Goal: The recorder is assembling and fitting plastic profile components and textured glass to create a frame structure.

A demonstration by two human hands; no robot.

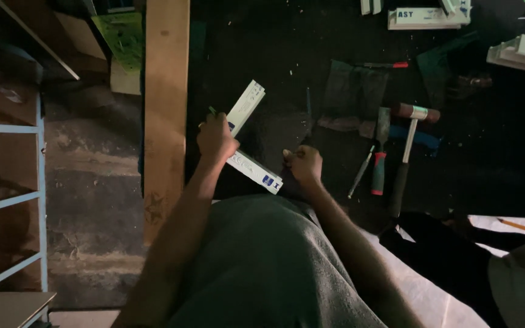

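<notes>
The left hand point(216, 138) is closed around two white trim pieces point(245, 108) where they meet in an angle — one runs to one o'clock, the other to four o'clock, on the dark floor point(287, 54). The right hand point(303, 163) is balled into a fist just beside the lower piece's end; what it pinches I cannot tell. A hammer point(407, 152) and chisel point(380, 155) lie at three o'clock.

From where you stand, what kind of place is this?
Probably a dim workshop or joinery space. A hammer and a chisel lie on the dark floor, a wooden plank stands alongside, and the left hand holds a white strip.
</notes>
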